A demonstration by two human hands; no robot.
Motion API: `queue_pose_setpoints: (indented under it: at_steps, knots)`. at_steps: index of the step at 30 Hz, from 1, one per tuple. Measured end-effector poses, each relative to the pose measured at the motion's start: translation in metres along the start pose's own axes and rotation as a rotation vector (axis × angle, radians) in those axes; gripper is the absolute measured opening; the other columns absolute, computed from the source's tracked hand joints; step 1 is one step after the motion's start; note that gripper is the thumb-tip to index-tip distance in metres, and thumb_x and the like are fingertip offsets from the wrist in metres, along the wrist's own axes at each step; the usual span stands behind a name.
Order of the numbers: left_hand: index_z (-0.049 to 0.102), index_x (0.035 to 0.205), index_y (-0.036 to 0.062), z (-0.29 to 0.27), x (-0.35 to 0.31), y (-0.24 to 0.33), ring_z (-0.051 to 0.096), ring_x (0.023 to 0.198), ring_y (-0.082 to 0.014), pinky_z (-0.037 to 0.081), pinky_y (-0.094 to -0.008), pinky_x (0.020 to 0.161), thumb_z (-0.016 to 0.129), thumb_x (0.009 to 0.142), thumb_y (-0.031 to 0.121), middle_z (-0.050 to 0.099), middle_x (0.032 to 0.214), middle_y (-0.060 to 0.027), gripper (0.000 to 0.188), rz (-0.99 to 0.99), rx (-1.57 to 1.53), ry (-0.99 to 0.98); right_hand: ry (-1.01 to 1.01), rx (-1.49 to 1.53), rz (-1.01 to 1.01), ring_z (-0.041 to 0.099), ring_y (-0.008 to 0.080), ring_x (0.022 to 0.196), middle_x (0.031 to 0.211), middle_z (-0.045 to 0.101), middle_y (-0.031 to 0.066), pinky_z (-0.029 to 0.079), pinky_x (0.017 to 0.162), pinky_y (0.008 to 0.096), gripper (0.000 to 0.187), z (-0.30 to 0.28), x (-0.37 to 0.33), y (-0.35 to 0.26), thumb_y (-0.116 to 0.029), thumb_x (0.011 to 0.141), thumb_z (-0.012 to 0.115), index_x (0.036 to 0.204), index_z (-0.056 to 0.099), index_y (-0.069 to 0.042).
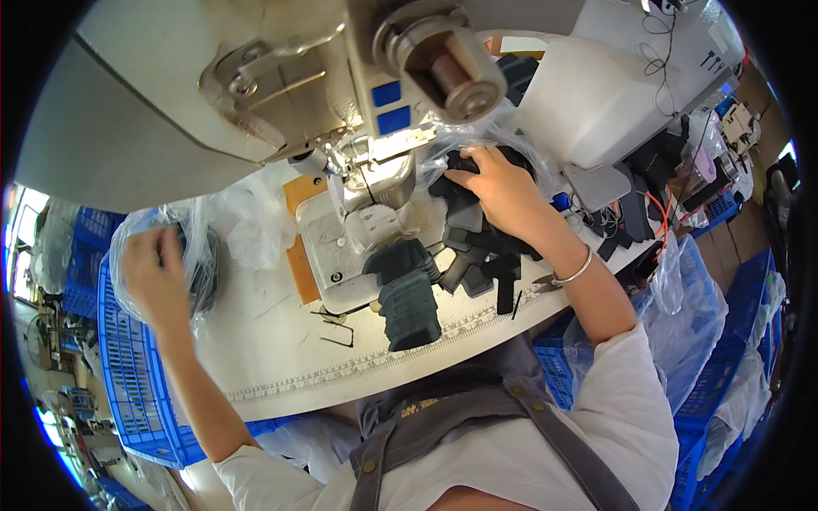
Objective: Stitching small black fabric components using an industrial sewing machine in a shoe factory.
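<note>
My left hand [155, 274] is at the left end of the table, over a clear plastic bag [204, 247] with dark pieces in it. Motion smears its fingers, so its grip does not show. On the right, my right hand [503, 192] reaches into a heap of black flat pieces [469, 217], its thumb and fingers closed around a black piece at the far side. Between the hands stands a sewing machine [375, 175], its presser area lit. A stack of dark grey flat pieces [409, 311] lies fanned out in front of it, near the table edge.
A printed ruler strip [366, 368] follows the table's front edge. Scissors [545, 284] lie by my right forearm. Loose thread ends [336, 328] are on the tabletop. Blue crates [128, 366] stand at the left and right, some with plastic bags. Cables [660, 213] hang at the right.
</note>
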State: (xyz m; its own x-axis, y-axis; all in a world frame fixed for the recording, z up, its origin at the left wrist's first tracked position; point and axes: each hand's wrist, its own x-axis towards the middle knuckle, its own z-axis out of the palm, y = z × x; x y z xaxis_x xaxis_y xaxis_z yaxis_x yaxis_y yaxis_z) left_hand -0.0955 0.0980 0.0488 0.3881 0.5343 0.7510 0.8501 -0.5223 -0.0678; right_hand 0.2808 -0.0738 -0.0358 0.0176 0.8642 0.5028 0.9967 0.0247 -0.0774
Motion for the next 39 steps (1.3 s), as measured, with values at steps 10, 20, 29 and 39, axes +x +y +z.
queue_pose_setpoints:
  at_steps: [10, 20, 29, 39]
  knots:
    - [0.056, 0.089, 0.0036, 0.053, -0.076, 0.154, 0.056, 0.069, -0.0264, 0.045, -0.0348, 0.059, 0.067, 0.072, 0.017, 0.058, 0.081, -0.0108, 0.024, 0.192, -0.744, -0.513, 0.017, -0.124, -0.306, 0.053, 0.0213, 0.087, 0.093, 0.051, 0.0059, 0.049, 0.063, 0.0314, 0.015, -0.012, 0.012, 0.006, -0.007, 0.067, 0.056, 0.082, 0.056, -0.005]
    - [0.056, 0.090, 0.0022, 0.058, -0.086, 0.153, 0.051, 0.066, -0.0183, 0.043, -0.0290, 0.060, 0.072, 0.066, 0.014, 0.054, 0.074, -0.0071, 0.031, -0.086, -0.908, -0.727, -0.127, 0.845, 0.393, 0.038, 0.0066, 0.046, 0.055, 0.044, 0.0050, 0.033, 0.044, 0.0248, 0.020, -0.030, -0.047, -0.045, -0.010, 0.080, 0.059, 0.074, 0.044, 0.002]
    - [0.058, 0.089, -0.0006, 0.038, -0.074, 0.152, 0.047, 0.068, -0.0082, 0.038, -0.0214, 0.060, 0.070, 0.070, 0.009, 0.050, 0.082, -0.0037, 0.025, -0.352, -0.981, -0.853, -0.041, 0.888, 0.325, 0.043, 0.0144, 0.053, 0.063, 0.046, 0.0078, 0.035, 0.049, 0.0276, 0.020, -0.009, -0.056, -0.072, -0.012, 0.081, 0.056, 0.071, 0.048, 0.003]
    - [0.058, 0.085, 0.0013, -0.016, -0.038, 0.148, 0.051, 0.080, -0.0084, 0.041, -0.0225, 0.071, 0.059, 0.081, 0.006, 0.054, 0.084, -0.0023, 0.006, -0.208, -1.520, -0.780, -0.151, 1.075, 0.283, 0.049, 0.0094, 0.048, 0.061, 0.056, 0.0067, 0.038, 0.045, 0.0236, 0.015, -0.047, -0.023, -0.114, -0.012, 0.077, 0.063, 0.075, 0.057, 0.002]
